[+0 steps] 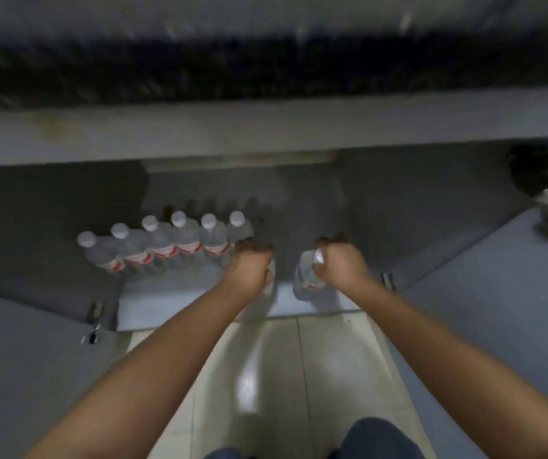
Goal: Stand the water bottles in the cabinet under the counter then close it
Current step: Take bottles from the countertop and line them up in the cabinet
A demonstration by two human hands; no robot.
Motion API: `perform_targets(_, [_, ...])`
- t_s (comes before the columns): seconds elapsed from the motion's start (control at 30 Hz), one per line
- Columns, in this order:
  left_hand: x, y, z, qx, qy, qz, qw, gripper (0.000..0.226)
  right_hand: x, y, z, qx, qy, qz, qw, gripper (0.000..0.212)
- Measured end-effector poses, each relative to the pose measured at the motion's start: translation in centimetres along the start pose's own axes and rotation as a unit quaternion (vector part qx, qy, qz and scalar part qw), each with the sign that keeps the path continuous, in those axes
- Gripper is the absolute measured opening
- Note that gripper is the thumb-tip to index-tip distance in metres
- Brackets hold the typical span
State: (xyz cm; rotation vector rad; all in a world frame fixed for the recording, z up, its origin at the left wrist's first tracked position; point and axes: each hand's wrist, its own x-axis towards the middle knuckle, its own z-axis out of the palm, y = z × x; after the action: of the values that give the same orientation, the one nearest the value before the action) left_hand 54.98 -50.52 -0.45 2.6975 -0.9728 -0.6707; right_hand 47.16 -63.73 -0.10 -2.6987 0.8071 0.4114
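Inside the open cabinet (398,207), six water bottles (166,241) stand in a row — the left hand (249,260) grips another bottle (270,276), the right hand (340,260) a bottle (307,276) upright beside it.

The left hand (252,260) covered nearly all of the bottle it gripped (270,272); only a pale sliver showed beside the knuckles, its cap hidden. The right hand (338,262) hid part of the second bottle (306,276). The table (266,61) above was smeared by motion blur, its surface unreadable. Labels on the six standing bottles (166,241) were too small to read. Both forearms and the knees (375,437) were cut off at the lower edge.
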Motion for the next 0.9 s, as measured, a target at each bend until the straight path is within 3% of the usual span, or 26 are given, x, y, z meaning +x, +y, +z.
perform_targets(0.13, [6.7, -0.8, 3.6, -0.01, 0.041, -0.002, 0.999, 0.032, 6.2, 1.7, 4.1, 0.0, 0.021, -0.009, 1.0, 0.043])
perform_targets(0.37, [13.1, -1.8, 5.4, 0.052, 0.088, 0.002, 0.995, 0.034, 11.5, 2.7, 6.3, 0.043, 0.05, -0.012, 0.998, 0.035])
perform_targets(0.9, [16.7, -3.1, 5.3, 0.093, 0.105, 0.012, 0.99, 0.033, 17.9, -0.5, 5.9, 0.046, 0.059, -0.051, 0.996, 0.037])
